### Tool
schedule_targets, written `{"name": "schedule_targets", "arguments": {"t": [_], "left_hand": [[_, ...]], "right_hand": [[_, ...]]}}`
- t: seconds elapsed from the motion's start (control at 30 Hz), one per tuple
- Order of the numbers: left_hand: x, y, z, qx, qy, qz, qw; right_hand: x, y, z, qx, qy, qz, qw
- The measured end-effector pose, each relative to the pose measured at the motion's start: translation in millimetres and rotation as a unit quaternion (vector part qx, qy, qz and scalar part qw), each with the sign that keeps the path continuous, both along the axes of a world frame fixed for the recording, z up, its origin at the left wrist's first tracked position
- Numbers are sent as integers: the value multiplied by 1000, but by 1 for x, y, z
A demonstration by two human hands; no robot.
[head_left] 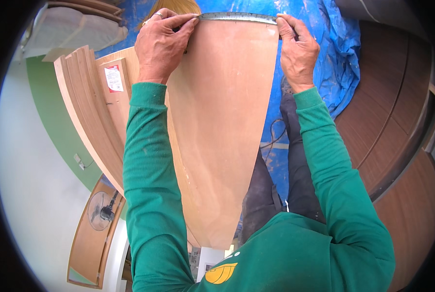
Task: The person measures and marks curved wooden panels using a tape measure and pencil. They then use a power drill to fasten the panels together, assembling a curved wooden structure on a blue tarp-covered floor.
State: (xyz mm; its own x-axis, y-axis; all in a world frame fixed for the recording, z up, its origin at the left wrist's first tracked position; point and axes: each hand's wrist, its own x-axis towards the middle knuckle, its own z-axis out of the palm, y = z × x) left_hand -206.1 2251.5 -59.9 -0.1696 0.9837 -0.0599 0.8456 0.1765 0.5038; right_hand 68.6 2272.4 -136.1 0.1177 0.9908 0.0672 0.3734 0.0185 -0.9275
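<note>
Tape [238, 18] btwn L hand [160, 46] & R hand [299, 52]

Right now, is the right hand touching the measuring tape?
Touching: the head view shows the right hand pinching the measuring tape at its visible right end.

Reaches forward with the left arm [153, 165] running nearly straight ahead and the right arm [336, 155] slanting inward from the elbow. Pinches with thumb and forefinger of the left hand [161, 46], aiming them rightward. Pinches likewise with the right hand [299, 51], level with the left and well apart, showing the backs of both.
</note>
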Motion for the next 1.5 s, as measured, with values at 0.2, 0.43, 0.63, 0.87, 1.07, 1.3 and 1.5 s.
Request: {"name": "schedule_targets", "arguments": {"t": [0.2,0.43,0.63,0.87,1.07,1.3,1.5], "left_hand": [[2,3,5,-17,-22,2,1000],[-9,4,18,-64,-39,-43,996],[-14,2,18,-112,-61,-39,991],[1,17,35,-191,10,12,981],[-5,24,24,-223,14,2,975],[-10,34,24,-239,31,-17,970],[-12,40,24,-262,14,-21,965]], "right_hand": [[4,2,10,-33,4,11,999],[4,-4,22,-146,21,-30,989],[5,-7,34,-163,16,-30,986],[10,-7,41,-213,-32,-12,976],[11,0,45,-233,-56,14,971],[12,4,47,-246,-61,32,967],[14,7,51,-269,-44,39,961]]}}
